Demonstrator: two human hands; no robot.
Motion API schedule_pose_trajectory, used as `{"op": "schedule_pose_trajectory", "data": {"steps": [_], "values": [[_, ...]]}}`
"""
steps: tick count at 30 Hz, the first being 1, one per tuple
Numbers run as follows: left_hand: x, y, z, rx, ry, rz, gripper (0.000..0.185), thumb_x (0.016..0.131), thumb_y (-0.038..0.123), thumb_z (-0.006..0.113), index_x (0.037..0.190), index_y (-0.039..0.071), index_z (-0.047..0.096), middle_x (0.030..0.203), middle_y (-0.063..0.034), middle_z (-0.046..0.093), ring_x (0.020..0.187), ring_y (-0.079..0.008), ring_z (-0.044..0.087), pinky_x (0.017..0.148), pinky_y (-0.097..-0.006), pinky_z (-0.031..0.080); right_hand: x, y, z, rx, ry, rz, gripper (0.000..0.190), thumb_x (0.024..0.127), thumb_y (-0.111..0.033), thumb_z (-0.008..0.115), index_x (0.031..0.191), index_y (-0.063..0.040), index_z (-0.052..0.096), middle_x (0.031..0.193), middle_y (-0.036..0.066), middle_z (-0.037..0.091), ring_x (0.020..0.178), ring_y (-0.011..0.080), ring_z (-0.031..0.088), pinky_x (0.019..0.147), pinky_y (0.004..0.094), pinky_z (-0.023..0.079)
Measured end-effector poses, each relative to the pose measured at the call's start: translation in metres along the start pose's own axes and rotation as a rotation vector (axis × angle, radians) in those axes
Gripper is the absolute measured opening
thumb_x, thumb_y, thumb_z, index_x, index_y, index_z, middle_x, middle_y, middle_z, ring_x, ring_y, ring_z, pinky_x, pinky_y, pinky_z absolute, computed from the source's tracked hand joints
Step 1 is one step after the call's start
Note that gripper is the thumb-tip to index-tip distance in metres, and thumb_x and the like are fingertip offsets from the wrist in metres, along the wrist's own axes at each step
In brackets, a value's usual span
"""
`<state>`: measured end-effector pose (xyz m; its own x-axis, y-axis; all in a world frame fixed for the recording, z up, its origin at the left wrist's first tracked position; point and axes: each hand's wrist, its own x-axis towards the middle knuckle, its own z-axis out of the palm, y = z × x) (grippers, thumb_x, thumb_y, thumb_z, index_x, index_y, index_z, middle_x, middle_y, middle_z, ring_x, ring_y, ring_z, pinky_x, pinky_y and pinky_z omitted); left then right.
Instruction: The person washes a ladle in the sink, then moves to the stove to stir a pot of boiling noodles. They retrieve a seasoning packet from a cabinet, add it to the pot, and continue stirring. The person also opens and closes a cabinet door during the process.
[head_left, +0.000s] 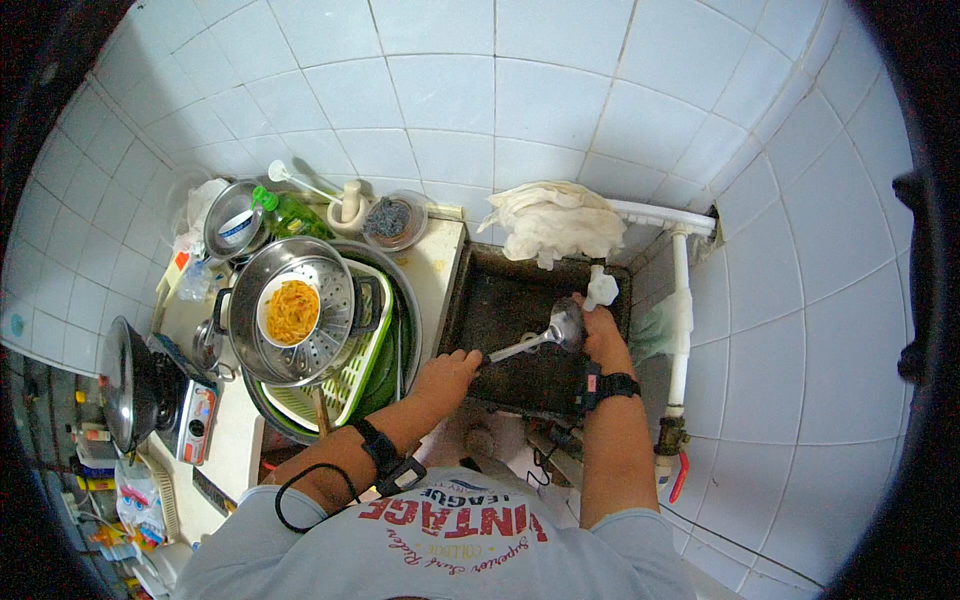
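Note:
Over a dark sink, my left hand is closed around the dark handle end of a metal ladle. The ladle's bowl lies below a white faucet. My right hand is at the right of that bowl, by the faucet's outlet; its fingers are partly hidden, so whether it grips the bowl or only touches it is unclear. A whitish cloth is bundled over the pipe behind the faucet.
Left of the sink, a steamer pot holding a bowl of shredded yellow food rests on stacked baskets and basins. Behind stand a green soap bottle, a mortar and a tub with a scouring pad. A white pipe runs down at right.

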<state>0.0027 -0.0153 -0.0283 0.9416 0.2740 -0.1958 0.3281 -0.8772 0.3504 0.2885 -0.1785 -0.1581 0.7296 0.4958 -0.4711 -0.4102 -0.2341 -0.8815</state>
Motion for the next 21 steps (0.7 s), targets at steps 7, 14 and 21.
{"op": "schedule_pose_trajectory", "data": {"steps": [7,14,21], "values": [[0.015,0.012,-0.006,-0.028,0.0,0.003,0.02,0.088,0.024,0.051,0.098,0.009,0.043,0.085,-0.0156,0.058,0.076,-0.037,0.06,0.063,-0.0484,0.048,-0.042,-0.021,0.045,-0.25,0.334,-0.382,0.06,0.083,-0.042,0.061,0.12,0.004,0.048,0.113,0.016,0.057,0.103,0.0305,0.054,0.088,0.0371,0.041],[0.016,0.018,-0.007,-0.083,-0.053,-0.033,0.024,0.088,0.027,0.051,0.096,0.006,0.044,0.086,-0.018,0.06,0.078,-0.0387,0.06,0.066,-0.0491,0.048,-0.069,-0.041,0.047,-0.627,0.269,-0.593,0.068,0.078,-0.048,0.065,0.126,-0.003,0.047,0.12,0.023,0.05,0.109,0.0349,0.05,0.092,0.0407,0.04],[0.01,0.023,-0.01,-0.06,-0.045,0.014,0.023,0.088,0.027,0.052,0.095,0.007,0.046,0.085,-0.0161,0.06,0.076,-0.0366,0.061,0.064,-0.0483,0.048,-0.036,-0.031,0.014,-0.217,0.174,-0.312,0.035,0.09,-0.03,0.056,0.109,-0.001,0.059,0.1,0.011,0.062,0.089,0.0254,0.056,0.083,0.0337,0.042]]}}
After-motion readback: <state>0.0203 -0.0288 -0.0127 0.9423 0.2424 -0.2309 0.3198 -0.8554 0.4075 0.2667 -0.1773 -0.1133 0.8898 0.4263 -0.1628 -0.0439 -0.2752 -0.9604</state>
